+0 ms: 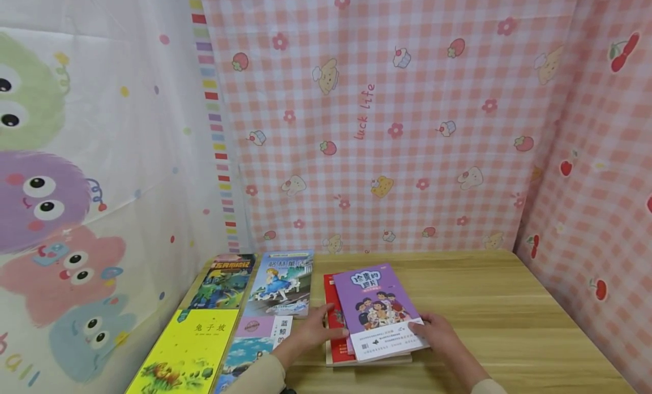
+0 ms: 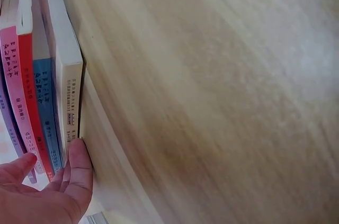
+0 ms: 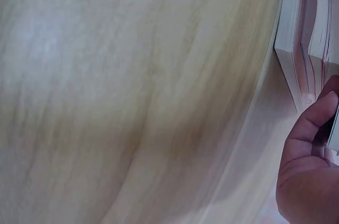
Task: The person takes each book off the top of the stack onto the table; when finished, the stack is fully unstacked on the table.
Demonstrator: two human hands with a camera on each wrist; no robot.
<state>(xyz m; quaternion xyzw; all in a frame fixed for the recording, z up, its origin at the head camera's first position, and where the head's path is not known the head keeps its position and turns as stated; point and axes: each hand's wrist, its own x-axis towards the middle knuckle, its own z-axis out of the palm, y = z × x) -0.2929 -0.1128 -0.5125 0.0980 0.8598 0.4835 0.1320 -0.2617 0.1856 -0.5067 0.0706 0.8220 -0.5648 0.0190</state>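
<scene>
A stack of books sits on the table, with a purple picture book (image 1: 377,306) on top, turned askew over a red book (image 1: 337,348). My right hand (image 1: 435,333) pinches the purple book at its lower right corner, thumb on the cover. At the stack's left side, my left hand (image 1: 317,327) touches the spines with its fingers apart. The left wrist view shows a pink spine (image 2: 11,70), a blue spine (image 2: 45,97) and a thick cream book (image 2: 71,97) at the bottom. In the right wrist view the pinched book is mostly cut off by the frame.
Left of the stack lie a yellow book (image 1: 183,346), a dark green comic-style book (image 1: 224,283), a light blue fairy-tale book (image 1: 280,286) and a pink and blue book (image 1: 249,354). Patterned cloths (image 1: 387,156) hang behind and beside the wooden table (image 1: 489,303).
</scene>
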